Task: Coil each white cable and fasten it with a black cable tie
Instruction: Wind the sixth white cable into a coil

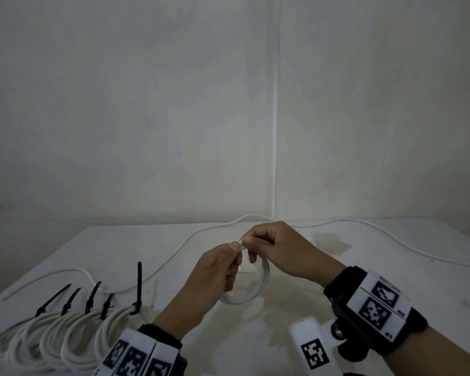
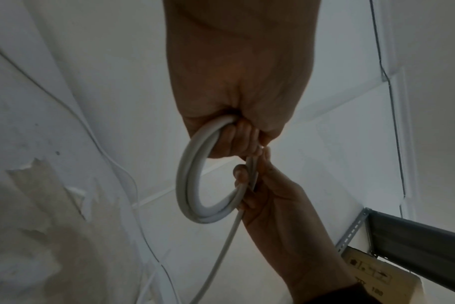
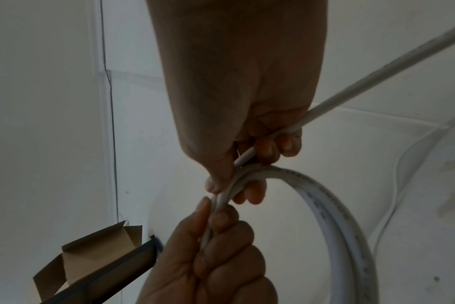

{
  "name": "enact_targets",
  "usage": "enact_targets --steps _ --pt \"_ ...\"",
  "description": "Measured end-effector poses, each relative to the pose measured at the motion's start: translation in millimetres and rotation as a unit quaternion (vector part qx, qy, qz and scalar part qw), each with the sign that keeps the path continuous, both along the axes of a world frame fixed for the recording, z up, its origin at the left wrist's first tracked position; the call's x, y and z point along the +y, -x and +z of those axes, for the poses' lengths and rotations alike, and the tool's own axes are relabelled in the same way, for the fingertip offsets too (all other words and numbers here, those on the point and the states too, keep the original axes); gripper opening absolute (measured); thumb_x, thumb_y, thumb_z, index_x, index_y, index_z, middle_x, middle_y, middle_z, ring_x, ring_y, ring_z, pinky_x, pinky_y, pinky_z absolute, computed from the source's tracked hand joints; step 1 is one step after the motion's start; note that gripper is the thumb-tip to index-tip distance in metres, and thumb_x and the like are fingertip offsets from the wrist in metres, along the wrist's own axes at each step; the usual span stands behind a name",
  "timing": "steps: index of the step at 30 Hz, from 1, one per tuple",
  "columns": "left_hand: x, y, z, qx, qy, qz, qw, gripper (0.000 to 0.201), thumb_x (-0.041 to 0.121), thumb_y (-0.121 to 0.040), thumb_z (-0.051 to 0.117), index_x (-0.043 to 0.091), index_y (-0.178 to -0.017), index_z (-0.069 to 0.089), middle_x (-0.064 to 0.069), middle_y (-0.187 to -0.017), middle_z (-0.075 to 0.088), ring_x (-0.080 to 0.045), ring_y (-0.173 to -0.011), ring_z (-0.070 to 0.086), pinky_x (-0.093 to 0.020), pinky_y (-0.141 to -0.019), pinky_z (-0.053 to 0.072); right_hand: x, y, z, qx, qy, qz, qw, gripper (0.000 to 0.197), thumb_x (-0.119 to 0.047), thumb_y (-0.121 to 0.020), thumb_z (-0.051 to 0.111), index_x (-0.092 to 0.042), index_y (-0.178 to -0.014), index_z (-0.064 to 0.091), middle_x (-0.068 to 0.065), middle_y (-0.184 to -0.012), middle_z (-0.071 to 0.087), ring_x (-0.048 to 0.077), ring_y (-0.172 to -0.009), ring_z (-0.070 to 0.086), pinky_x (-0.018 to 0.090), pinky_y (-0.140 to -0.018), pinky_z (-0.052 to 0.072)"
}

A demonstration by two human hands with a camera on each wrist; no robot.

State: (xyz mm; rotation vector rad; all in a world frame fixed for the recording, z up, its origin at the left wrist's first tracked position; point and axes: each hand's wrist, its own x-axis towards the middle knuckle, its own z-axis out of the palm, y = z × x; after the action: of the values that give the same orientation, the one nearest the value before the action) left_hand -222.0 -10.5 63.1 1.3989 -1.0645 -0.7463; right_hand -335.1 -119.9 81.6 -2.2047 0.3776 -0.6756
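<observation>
Above the middle of the white table (image 1: 364, 280), both hands hold a small coil of white cable (image 1: 263, 278). My left hand (image 1: 228, 256) grips the top of the coil's loops (image 2: 190, 172) in curled fingers. My right hand (image 1: 258, 237) pinches the same cable beside it, thumb and forefinger on the strands (image 3: 237, 181). The loose length of the cable (image 3: 351, 92) runs out from my right hand. Several finished coils (image 1: 65, 337), each bound with a black cable tie (image 1: 138, 289), lie at the front left.
More loose white cable (image 1: 391, 234) snakes along the table's back edge and off to the left (image 1: 73, 272). A brownish stain (image 1: 330, 241) marks the tabletop. White walls close in behind. A cardboard box and a dark metal shelf rail (image 2: 416, 236) show in the wrist views.
</observation>
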Motion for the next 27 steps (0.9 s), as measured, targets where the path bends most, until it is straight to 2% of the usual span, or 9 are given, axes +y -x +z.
enact_targets --steps 2,5,9,13,17,20,23,25,27 --pt "-1.5 -2.5 0.1 0.048 0.008 0.023 0.999 0.037 0.021 -0.098 0.037 0.011 -0.063 0.046 0.010 -0.045 0.029 -0.004 -0.039 0.024 -0.014 -0.040 0.024 -3.8 1.9 -2.8 -0.023 -0.001 -0.005 1.000 0.031 -0.023 -0.095 0.048 -0.006 -0.077 0.066 -0.002 -0.062 0.054 0.005 -0.052 0.039 0.018 -0.055 0.033" --pt "-1.8 -9.7 1.2 0.116 0.039 0.056 0.991 0.039 0.020 -0.097 0.037 0.010 -0.061 0.045 0.011 -0.042 0.028 -0.003 -0.036 0.022 -0.013 -0.036 0.023 -14.4 7.1 -11.8 -0.036 -0.009 -0.037 0.999 0.032 -0.023 -0.096 0.045 -0.003 -0.086 0.066 -0.012 -0.059 0.054 0.004 -0.049 0.035 0.015 -0.052 0.031" --pt "-2.9 -23.3 9.5 0.199 0.099 0.100 0.970 0.038 0.017 -0.097 0.035 0.011 -0.061 0.041 0.011 -0.039 0.026 -0.002 -0.031 0.020 -0.013 -0.033 0.019 -29.7 8.9 -29.7 -0.034 -0.025 -0.071 0.997 0.027 -0.018 -0.098 0.041 -0.035 -0.095 0.062 -0.010 -0.060 0.051 0.004 -0.051 0.036 0.015 -0.053 0.032" --pt "0.5 -42.2 20.7 0.254 0.168 0.145 0.941 0.035 0.019 -0.096 0.035 0.012 -0.062 0.040 0.011 -0.038 0.026 -0.002 -0.031 0.020 -0.014 -0.033 0.018 -37.4 11.1 -43.6 -0.018 -0.007 -0.090 0.996 0.032 -0.017 -0.098 0.039 -0.045 -0.103 0.054 -0.007 -0.062 0.043 -0.001 -0.050 0.038 0.011 -0.055 0.032" --pt "3.2 -60.1 26.0 0.249 0.207 0.188 0.927 0.035 0.020 -0.096 0.037 0.016 -0.062 0.038 0.012 -0.039 0.026 -0.002 -0.033 0.019 -0.014 -0.032 0.020 -31.1 5.8 -54.9 0.016 0.072 -0.104 0.992 0.036 -0.017 -0.099 0.037 -0.034 -0.131 0.042 -0.014 -0.070 0.042 -0.006 -0.063 0.045 0.009 -0.064 0.036" --pt "2.2 -66.0 23.2 0.229 0.208 0.216 0.926 0.034 0.018 -0.095 0.037 0.017 -0.061 0.038 0.012 -0.039 0.026 -0.003 -0.034 0.019 -0.014 -0.033 0.020 -21.4 3.9 -63.3 0.150 0.249 -0.084 0.953 0.042 -0.025 -0.101 0.030 -0.024 -0.143 0.029 0.000 -0.090 0.048 0.011 -0.081 0.041 0.018 -0.070 0.029" --pt "-1.0 -65.9 18.6 0.202 0.199 0.233 0.930 0.033 0.017 -0.094 0.037 0.017 -0.060 0.037 0.013 -0.039 0.025 -0.003 -0.035 0.018 -0.015 -0.035 0.019 -8.4 0.3 -67.4 0.108 0.441 -0.083 0.887 0.043 -0.033 -0.087 0.033 -0.019 -0.111 0.065 -0.005 -0.075 0.061 0.012 -0.066 0.058 0.020 -0.048 0.039" --pt "-3.8 -65.0 16.9 0.190 0.191 0.238 0.933 0.034 0.018 -0.094 0.037 0.017 -0.060 0.037 0.013 -0.040 0.025 -0.003 -0.035 0.019 -0.015 -0.036 0.019 -4.1 -3.4 -70.5 0.054 0.513 -0.073 0.853 0.034 -0.033 -0.082 0.037 -0.023 -0.089 0.069 -0.011 -0.062 0.058 0.007 -0.051 0.055 0.018 -0.036 0.033" --pt "-6.5 -62.0 15.3 0.171 0.183 0.244 0.937 0.033 0.019 -0.094 0.037 0.017 -0.061 0.038 0.013 -0.040 0.025 -0.004 -0.037 0.019 -0.016 -0.037 0.019 1.3 -6.4 -69.0 0.027 0.539 -0.058 0.840 0.030 -0.031 -0.084 0.039 -0.023 -0.081 0.068 -0.010 -0.060 0.057 0.008 -0.048 0.052 0.017 -0.035 0.029"
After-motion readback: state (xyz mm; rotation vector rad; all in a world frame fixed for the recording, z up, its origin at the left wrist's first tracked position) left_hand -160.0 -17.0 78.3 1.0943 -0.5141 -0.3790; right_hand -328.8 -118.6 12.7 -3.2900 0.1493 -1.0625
